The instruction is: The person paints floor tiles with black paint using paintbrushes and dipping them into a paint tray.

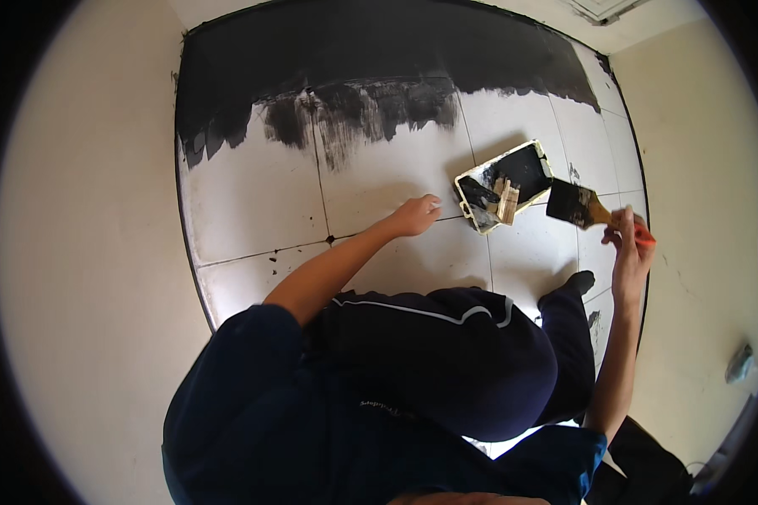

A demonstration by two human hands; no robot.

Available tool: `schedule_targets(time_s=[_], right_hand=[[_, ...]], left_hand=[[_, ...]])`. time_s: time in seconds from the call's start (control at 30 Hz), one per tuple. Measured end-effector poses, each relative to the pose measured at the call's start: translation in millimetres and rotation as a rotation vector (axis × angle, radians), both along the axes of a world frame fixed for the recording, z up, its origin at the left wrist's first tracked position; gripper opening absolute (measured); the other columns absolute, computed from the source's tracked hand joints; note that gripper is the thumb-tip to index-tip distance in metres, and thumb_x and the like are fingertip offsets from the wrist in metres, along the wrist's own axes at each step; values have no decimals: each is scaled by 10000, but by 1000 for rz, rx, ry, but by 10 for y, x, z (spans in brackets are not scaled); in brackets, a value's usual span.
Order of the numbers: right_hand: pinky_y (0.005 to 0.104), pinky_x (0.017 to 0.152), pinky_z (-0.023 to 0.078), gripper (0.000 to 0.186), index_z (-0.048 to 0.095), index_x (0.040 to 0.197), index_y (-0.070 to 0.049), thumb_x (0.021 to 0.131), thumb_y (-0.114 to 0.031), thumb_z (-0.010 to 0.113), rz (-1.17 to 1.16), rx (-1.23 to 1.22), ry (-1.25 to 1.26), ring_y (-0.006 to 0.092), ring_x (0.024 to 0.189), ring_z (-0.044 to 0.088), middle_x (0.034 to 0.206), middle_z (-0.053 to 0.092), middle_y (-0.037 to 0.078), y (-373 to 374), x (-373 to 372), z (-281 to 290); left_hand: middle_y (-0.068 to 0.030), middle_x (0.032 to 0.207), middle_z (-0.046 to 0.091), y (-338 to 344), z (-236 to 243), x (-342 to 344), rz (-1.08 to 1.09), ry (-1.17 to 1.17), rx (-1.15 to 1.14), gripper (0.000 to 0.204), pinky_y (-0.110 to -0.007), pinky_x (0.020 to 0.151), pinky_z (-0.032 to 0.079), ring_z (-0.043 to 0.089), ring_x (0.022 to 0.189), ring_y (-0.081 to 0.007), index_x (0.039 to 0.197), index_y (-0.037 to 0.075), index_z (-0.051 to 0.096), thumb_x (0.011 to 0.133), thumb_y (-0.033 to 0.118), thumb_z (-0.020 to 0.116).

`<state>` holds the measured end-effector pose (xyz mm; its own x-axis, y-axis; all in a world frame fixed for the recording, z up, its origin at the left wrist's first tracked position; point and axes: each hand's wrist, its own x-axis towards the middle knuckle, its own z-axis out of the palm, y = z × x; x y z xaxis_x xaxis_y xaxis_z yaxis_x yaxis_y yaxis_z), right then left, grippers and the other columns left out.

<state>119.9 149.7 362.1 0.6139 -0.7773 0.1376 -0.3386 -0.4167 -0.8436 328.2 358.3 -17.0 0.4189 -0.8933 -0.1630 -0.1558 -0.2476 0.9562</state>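
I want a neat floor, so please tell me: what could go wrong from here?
The brush in the right grip is held beside the tray, so its dark bristles might drip on the pale tiles. Dark bits on the pale tiles at left could stick in the dark coating if it is spread over them.

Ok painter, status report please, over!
Right hand gripping flat paintbrush, bristles black. Left hand loosely curled beside paint tray. Wood pieces at tray's near edge.
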Motion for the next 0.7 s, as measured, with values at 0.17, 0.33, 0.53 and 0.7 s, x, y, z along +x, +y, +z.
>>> schedule_targets(time_s=[0.17, 0.33, 0.53, 0.7], right_hand=[[298, 683, 517, 380, 689, 1037, 41, 1095, -329, 623, -146, 112, -128, 144, 767, 630, 940, 681, 88, -24, -581, -53], [289, 686, 502, 348, 701, 1039, 22, 1089, -317, 636, -221, 227, -219, 131, 792, 632, 931, 682, 70, -187, -951, -143], [232, 683, 503, 353, 720, 1042, 5, 1083, -337, 644, -303, 264, -184, 100, 789, 640, 908, 697, 53, -145, -1055, -176], [240, 695, 515, 360, 716, 1034, -2, 1076, -355, 654, -303, 220, -102, 104, 818, 650, 947, 697, 61, -223, -902, 100]], left_hand=[[-184, 1187, 683, -733, 140, -79, 149, 705, 135, 409, -423, 886, 632, 744, 1036, -330, 1344, -20, 538, 1076, 288, 552], [-174, 1141, 673, -963, 78, -145, 302, 898, 74, 367, -403, 838, 665, 755, 946, -282, 1291, -48, 501, 1088, 249, 569], [-145, 1050, 692, -921, 35, -163, 349, 827, 40, 271, -383, 812, 669, 754, 881, -227, 1224, -46, 531, 1100, 194, 560], [-164, 1056, 689, -789, 84, -274, 354, 869, 21, 233, -415, 815, 678, 766, 936, -270, 1186, -53, 538, 1097, 162, 561]])
